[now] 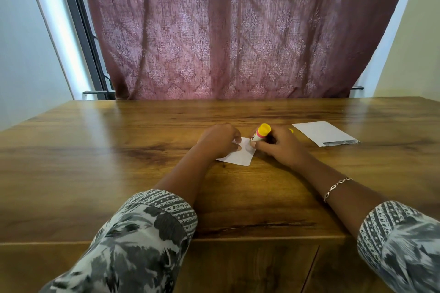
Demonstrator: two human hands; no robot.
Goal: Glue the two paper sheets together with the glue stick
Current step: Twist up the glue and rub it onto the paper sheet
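Patterned grey-and-white sleeves, the left sleeve [133,240] and the right sleeve [400,240], are filling the bottom corners, with both bare forearms reaching forward over the wooden counter [95,150]. A thin bracelet [337,188] is lying across the right wrist.

Near the middle of the counter, the left hand [217,141] is resting on a small paper sheet [238,157], which is lying flat on the wood. Its fingers [235,137] are curling down onto the sheet's far left part, thumb and forefinger pinning it in place. Just beside it, the right hand [279,147] is gripping the glue stick [260,134], fingers and thumb wrapping around the barrel. The stick is tilting, with its yellow end pointing up and away and its lower end coming down at the sheet's far right corner; whether the tip is actually touching the paper is hard to tell, since the thumb is partly covering it.

Behind the right hand, a small yellow piece [291,130] is peeking out, mostly hidden. Farther right and well apart from the hands, a second paper sheet [321,134] is lying flat, showing a grey band along its near edge.

Beyond the counter, a patterned mauve curtain [226,31] is hanging, with a dark window frame [81,31] showing at its left side.
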